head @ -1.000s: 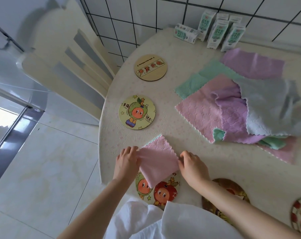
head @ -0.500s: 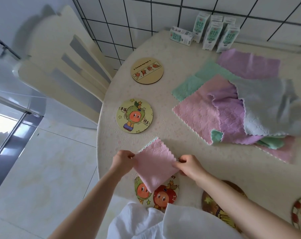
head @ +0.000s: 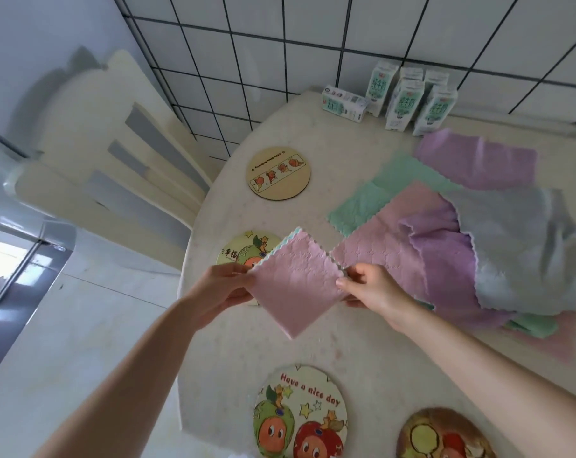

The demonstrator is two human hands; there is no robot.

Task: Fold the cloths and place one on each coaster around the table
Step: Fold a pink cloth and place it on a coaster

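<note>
Your left hand (head: pixel 221 291) and right hand (head: pixel 373 289) pinch opposite corners of the folded pink textured cloth (head: pixel 296 289), apparently lifted just clear of the speckled cream worktop (head: pixel 362 355); it looks light and floppy, so pinch all layers together.

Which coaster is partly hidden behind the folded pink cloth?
The yellow coaster with Chinese writing; the pink cloth covers its right side. The other three are uncovered.

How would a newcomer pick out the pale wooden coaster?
Find the table by the tiled wall. Near its left edge, beside the chair, lies the farthest coaster. Unlike the colourful cartoon coasters, it is pale wood with one strip of figures.
</note>
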